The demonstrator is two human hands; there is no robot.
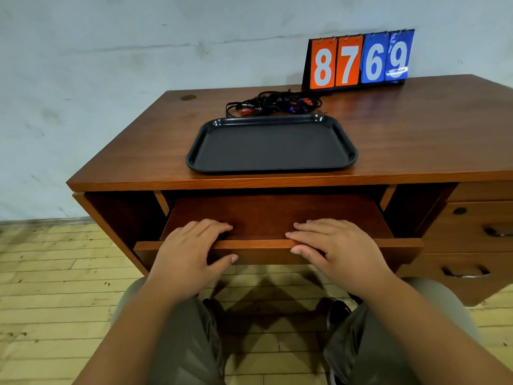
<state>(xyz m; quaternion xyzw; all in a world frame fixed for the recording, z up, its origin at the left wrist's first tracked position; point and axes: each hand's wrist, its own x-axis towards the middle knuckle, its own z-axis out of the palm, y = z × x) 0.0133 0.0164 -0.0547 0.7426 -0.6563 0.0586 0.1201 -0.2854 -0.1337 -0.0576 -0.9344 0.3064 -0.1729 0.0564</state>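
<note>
On the drawer rim (258, 243), both hands (191, 245) (336, 247) lie flat.

A pale, stained wall (125, 65) is spreading from nine to one o'clock behind the wooden bench (422, 129). Side drawers (460, 243) with dark handles are sitting at three o'clock. A yellowish plank floor (55, 279) is catching soft light at seven.
</note>
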